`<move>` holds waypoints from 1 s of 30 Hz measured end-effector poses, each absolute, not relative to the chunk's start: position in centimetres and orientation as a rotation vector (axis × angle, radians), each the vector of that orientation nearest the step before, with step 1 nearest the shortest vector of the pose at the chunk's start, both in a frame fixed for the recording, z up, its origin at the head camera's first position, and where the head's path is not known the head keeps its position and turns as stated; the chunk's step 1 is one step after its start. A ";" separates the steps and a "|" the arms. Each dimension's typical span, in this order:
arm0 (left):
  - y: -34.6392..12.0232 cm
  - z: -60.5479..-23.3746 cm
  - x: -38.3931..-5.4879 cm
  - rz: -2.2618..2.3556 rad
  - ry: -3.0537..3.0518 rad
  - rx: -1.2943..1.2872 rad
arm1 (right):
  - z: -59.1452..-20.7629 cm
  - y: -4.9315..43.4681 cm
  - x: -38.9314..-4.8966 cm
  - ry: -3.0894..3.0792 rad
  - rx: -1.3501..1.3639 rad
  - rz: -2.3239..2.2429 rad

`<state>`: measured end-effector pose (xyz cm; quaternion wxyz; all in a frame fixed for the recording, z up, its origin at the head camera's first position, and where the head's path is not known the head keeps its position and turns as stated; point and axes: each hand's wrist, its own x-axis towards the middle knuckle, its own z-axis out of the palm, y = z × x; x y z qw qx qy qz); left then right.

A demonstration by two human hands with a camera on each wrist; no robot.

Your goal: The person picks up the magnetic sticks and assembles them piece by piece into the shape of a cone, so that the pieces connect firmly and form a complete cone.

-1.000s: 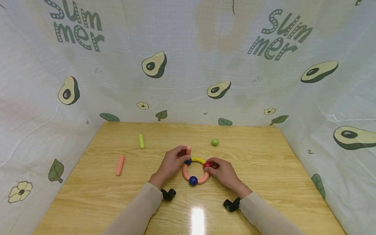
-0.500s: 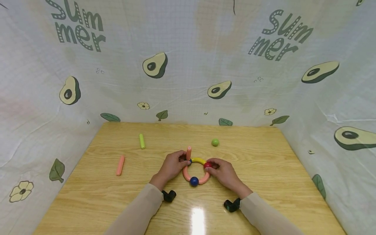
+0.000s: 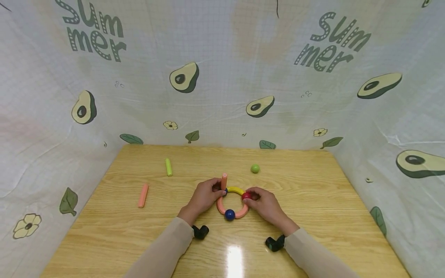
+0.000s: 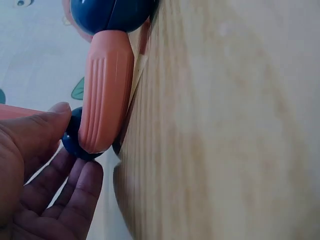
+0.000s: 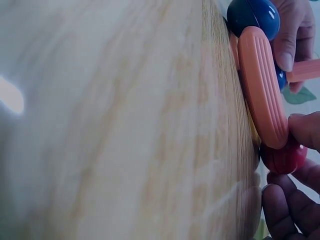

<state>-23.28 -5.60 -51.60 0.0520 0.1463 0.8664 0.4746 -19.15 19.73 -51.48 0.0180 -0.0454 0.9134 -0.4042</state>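
Note:
A ring of curved rods and balls lies on the wooden table in the head view. Its parts are a yellow curved rod (image 3: 235, 190), salmon curved rods (image 3: 241, 212), a front blue ball (image 3: 230, 214), a red ball (image 3: 246, 195) and a second blue ball (image 4: 74, 137). From that second ball a straight salmon rod (image 3: 224, 182) stands upright. My left hand (image 3: 204, 196) pinches this ball between thumb and fingers, hiding much of it in the head view. On the ring's right side, my right hand (image 3: 264, 201) pinches the red ball.
To the left lie a loose salmon rod (image 3: 143, 195) and a lime-green rod (image 3: 168, 167). A green ball (image 3: 255, 168) sits behind the ring. Printed cloth (image 3: 222, 77) encloses the table's back and sides.
My left hand has moved slightly lower around the blue ball, covering more of it, with its fingers lower beside the upright rod. The right hand keeps its grip on the red ball.

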 end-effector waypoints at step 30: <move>-8.0 -52.4 -19.8 1.230 2.613 0.673 | -51.6 20.4 -18.6 2.813 -0.263 -1.242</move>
